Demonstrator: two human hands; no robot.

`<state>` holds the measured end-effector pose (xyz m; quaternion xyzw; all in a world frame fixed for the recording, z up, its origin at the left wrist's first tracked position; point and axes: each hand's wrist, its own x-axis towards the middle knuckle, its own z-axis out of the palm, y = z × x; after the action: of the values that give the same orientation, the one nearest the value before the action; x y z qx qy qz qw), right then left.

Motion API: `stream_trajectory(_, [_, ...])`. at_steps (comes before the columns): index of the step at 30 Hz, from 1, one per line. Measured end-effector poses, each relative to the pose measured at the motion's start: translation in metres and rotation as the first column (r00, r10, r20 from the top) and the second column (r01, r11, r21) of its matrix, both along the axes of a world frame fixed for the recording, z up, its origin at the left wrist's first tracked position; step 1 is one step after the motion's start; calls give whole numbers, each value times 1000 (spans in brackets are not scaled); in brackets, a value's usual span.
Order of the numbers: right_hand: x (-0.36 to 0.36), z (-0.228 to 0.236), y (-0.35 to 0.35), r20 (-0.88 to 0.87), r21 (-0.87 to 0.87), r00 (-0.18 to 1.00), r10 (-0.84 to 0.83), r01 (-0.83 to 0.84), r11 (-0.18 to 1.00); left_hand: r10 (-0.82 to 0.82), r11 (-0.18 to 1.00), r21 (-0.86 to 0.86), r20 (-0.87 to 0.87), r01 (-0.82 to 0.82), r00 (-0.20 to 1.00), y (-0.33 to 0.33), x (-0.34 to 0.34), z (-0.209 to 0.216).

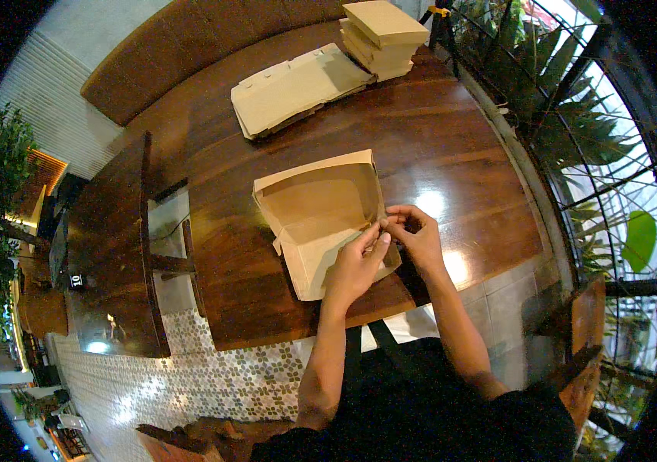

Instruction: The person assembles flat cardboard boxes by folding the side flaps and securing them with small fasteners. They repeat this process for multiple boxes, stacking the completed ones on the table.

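Observation:
An open brown cardboard box (324, 196) lies on the wooden table in front of me, its lid raised on the far side and its base toward me. At its right side, near where lid and base meet, my left hand (355, 266) reaches across the base and pinches the cardboard edge. Facing it from the right, my right hand (418, 240) has thumb and forefinger closed on the same side flap, the fingertips of both hands nearly touching. What exactly lies between the fingertips is partly hidden. A small tab sticks out at the box's left side.
Flat cardboard blanks (290, 91) lie in a pile farther back on the table (467, 154), beside a taller stack of folded boxes (387, 35). A curved brown bench (182, 50) runs behind. Left stands another table (109, 269); right, a metal grille with plants (575, 154).

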<state>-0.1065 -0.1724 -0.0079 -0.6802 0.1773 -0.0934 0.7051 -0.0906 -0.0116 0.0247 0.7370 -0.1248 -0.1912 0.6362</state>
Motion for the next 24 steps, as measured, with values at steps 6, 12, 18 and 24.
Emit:
stream_trajectory(6, [24,9,-11,123,-324,979,-165,197,925,445,896,-93,148,-435,883,54,-2,3])
stream_trajectory(12, [37,52,-5,473,-586,872,-122,415,696,627,739,114,242,-664,740,104,36,-13])
stream_trajectory(18, [48,73,32,456,-619,854,250,102,779,417,877,217,98,-428,904,97,82,-39])
stream_trajectory(24, [111,58,73,29,-691,804,594,-413,593,384,916,30,234,-401,893,70,87,-61])
